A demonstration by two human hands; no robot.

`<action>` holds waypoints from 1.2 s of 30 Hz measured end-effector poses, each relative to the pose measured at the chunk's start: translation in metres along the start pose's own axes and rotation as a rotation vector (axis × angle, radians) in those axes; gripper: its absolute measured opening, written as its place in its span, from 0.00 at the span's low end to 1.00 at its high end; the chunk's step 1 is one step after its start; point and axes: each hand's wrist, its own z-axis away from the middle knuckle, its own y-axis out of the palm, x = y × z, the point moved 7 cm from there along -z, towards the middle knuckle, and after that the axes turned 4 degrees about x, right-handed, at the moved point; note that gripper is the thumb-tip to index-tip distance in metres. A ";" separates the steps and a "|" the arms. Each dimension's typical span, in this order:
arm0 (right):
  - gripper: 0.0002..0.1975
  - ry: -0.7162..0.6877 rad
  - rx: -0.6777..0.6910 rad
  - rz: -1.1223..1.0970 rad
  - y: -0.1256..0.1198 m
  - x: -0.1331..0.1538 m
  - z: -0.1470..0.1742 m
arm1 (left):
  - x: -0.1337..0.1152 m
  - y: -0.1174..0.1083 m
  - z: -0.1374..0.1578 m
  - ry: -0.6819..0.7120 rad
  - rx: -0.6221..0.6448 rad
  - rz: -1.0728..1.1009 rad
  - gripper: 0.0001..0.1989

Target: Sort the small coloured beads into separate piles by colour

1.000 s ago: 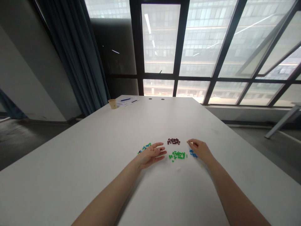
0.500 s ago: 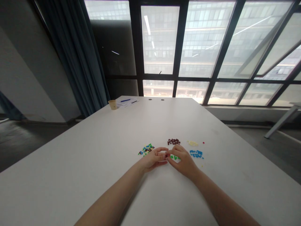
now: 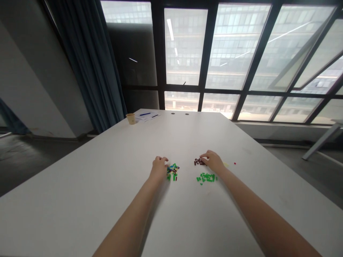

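My left hand (image 3: pixel 158 168) rests at the left edge of a pile of small mixed-colour toy bricks (image 3: pixel 173 170), its fingers bent and spread beside them. Over the small pile of dark brown bricks (image 3: pixel 197 162) reaches my right hand (image 3: pixel 213 161), thumb and fingertips drawn together at its right side. Whatever lies between those fingertips is too small to make out. Nearer to me, green bricks (image 3: pixel 207 177) form a loose group below the right hand. Some yellow pieces (image 3: pixel 226 164) show just past the right wrist. The right hand and forearm hide the blue bricks.
A single red piece (image 3: pixel 235 163) lies to the right on the white table (image 3: pixel 177 217). Toward the far left stand a paper cup (image 3: pixel 131 119) and papers with a blue pen (image 3: pixel 145 114). Windows rise beyond the far edge.
My hands, together over the green bricks before, have parted. The left moved left to the mixed pile; the right moved up and right to the brown bricks, uncovering the green group.
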 end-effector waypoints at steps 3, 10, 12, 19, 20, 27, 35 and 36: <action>0.10 0.052 0.088 0.021 0.025 -0.002 -0.015 | 0.017 -0.004 -0.003 -0.083 0.041 -0.135 0.10; 0.10 0.105 0.143 0.035 0.047 -0.003 -0.028 | 0.024 0.004 -0.005 -0.104 0.143 -0.109 0.12; 0.10 0.107 0.148 0.025 0.047 -0.005 -0.028 | 0.024 0.004 -0.006 -0.101 0.145 -0.078 0.12; 0.13 0.108 0.096 -0.018 0.026 -0.017 -0.021 | 0.020 0.003 -0.009 -0.044 0.103 0.079 0.10; 0.13 0.096 0.092 -0.030 0.022 -0.018 -0.016 | 0.017 0.005 -0.010 -0.009 0.101 0.132 0.10; 0.13 -0.011 0.060 -0.158 0.008 -0.021 0.036 | 0.001 0.029 -0.007 0.186 0.186 0.108 0.05; 0.15 -0.006 0.026 -0.204 0.006 -0.027 0.047 | 0.004 0.038 -0.011 0.266 0.181 -0.128 0.05; 0.15 -0.015 0.019 -0.208 0.005 -0.025 0.047 | 0.003 0.038 -0.011 0.274 0.177 -0.138 0.05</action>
